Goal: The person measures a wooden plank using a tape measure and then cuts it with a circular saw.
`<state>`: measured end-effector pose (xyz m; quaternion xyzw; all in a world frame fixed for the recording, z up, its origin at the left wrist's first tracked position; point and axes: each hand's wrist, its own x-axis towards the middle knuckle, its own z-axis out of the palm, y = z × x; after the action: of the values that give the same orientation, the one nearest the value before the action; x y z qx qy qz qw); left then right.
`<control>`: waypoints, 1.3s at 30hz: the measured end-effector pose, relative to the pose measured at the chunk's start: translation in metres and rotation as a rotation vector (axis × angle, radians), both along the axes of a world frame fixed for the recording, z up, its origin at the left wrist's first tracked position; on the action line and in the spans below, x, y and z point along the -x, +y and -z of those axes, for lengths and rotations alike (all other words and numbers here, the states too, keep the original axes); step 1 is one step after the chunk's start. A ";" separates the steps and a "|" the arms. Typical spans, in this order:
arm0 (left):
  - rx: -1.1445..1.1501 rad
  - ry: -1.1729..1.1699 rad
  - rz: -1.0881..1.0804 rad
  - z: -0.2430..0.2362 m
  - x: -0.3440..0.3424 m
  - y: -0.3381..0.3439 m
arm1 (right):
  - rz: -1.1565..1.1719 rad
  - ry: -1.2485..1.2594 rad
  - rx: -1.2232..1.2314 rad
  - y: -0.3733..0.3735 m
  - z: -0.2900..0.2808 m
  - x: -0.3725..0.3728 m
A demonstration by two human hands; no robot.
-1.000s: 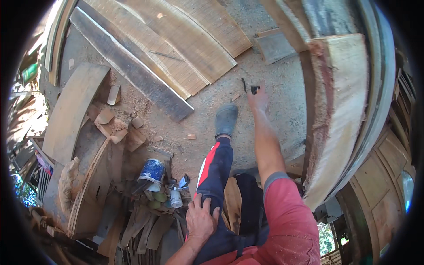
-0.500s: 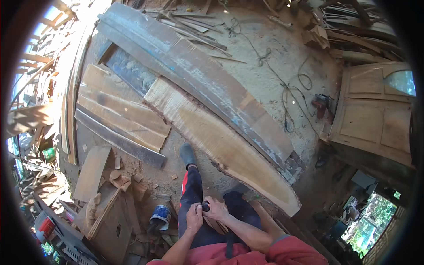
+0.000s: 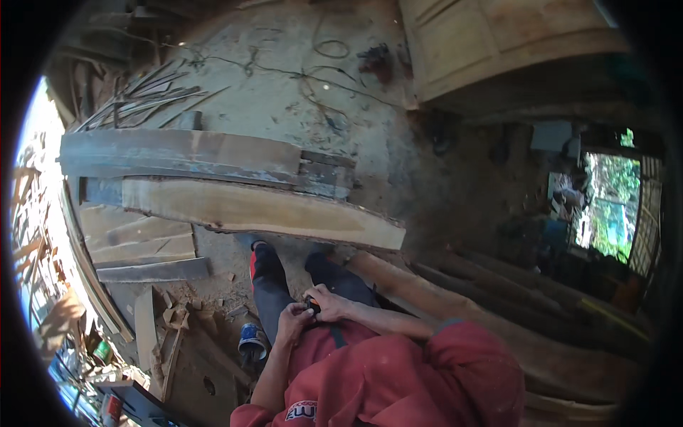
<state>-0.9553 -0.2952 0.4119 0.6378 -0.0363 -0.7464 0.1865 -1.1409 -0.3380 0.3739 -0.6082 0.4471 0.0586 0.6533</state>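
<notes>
Dusty floor (image 3: 270, 110) lies beyond hands (image 3: 329, 304) pinching a dark object (image 3: 313, 307), seemingly half hidden

A second ago the right hand (image 3: 330, 304) was stretched down to the floor (image 3: 224, 276); now it's drawn in close to the person (image 3: 391, 363), who has straightened up and turned rightward. The left hand (image 3: 292, 322) has quit the leg (image 3: 269, 288) and joined it on a small dark object (image 3: 313, 307). The pale slab (image 3: 270, 208), then right of the reaching hand, now lies crosswise ahead of both.
</notes>
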 end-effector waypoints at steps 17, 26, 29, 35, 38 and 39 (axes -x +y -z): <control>0.041 0.176 0.350 -0.004 -0.092 -0.095 | 0.062 -0.177 -0.497 -0.076 0.008 -0.051; 0.227 -0.312 0.287 0.067 -0.335 -0.199 | -0.405 0.242 0.023 -0.185 0.020 -0.066; 0.288 -0.738 0.258 0.090 -0.448 -0.219 | -0.326 0.375 0.081 -0.187 0.042 -0.008; 0.357 -1.155 -0.120 0.151 -0.554 -0.240 | -0.141 0.292 0.036 -0.205 0.049 -0.043; 0.364 -1.383 -0.168 0.176 -0.575 -0.256 | -0.129 0.261 0.058 -0.209 0.065 -0.071; 0.368 -1.436 -0.159 0.185 -0.576 -0.262 | -0.120 0.264 0.062 -0.208 0.070 -0.075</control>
<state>-0.3794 -0.5571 0.2272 0.9277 -0.2271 -0.1122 0.2741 -1.0660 -0.5462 0.3036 -0.6408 0.4934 0.1633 0.5651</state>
